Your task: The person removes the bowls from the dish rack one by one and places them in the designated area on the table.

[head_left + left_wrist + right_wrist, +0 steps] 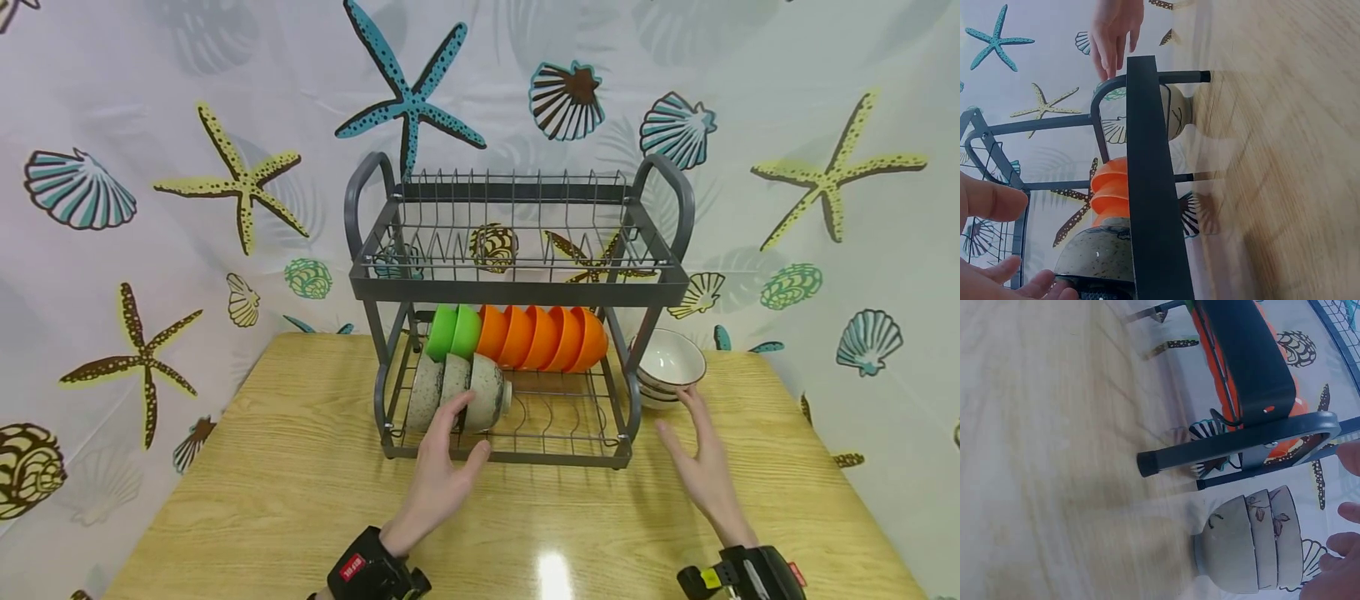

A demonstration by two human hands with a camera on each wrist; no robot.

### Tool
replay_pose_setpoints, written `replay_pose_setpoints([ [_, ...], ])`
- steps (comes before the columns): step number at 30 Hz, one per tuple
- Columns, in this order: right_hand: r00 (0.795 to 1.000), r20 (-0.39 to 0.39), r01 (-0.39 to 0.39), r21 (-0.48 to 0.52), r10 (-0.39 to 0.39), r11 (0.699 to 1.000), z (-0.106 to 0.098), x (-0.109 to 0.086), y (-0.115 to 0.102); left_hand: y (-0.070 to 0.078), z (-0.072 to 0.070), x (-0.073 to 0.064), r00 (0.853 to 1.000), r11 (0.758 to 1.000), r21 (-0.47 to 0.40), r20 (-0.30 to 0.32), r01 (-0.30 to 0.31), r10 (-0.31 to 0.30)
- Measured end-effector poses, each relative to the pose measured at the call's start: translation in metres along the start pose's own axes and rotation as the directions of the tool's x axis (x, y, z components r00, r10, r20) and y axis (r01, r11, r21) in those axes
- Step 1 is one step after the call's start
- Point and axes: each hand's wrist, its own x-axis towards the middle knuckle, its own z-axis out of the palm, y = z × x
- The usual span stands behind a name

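Three speckled grey bowls stand on edge, nested in a row, at the front left of the rack's lower tier. My left hand is in front of them, thumb and fingers spread, fingertips right at the bowls. The left wrist view shows its fingers beside a speckled bowl, thumb well apart. To the right of the rack, white bowls sit stacked upright on the table. Over their near side reaches my right hand, thumb apart and fingertips close to the top rim. Flower prints mark the stacked bowls in the right wrist view.
The two-tier dark metal dish rack stands mid-table. Behind the speckled bowls, green bowls and several orange bowls line the lower tier. A curtain with starfish and shells hangs behind the wooden table.
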Motion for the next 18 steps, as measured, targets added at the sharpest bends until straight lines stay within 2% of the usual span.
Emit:
replay_pose_setpoints([
  [4,1.000,-0.026,0.004,0.020,-0.003,1.000,0.004,-0.006,0.001,0.003,-0.002,0.005,0.999,0.999,0.007,-0.011,0.038,-0.038],
  [9,1.000,-0.019,-0.017,0.044,0.018,0.999,0.007,-0.011,-0.002,0.006,-0.005,0.009,0.996,0.996,-0.002,-0.010,0.086,-0.086],
  [14,1.000,-0.011,-0.025,0.057,0.026,0.998,0.010,-0.014,-0.002,0.006,-0.010,0.014,0.988,0.987,-0.052,0.038,0.152,-0.150],
  [18,0.999,-0.013,-0.033,0.068,0.034,0.997,0.013,-0.017,0.000,0.005,-0.014,0.019,0.981,0.982,-0.067,0.087,0.179,-0.173],
])
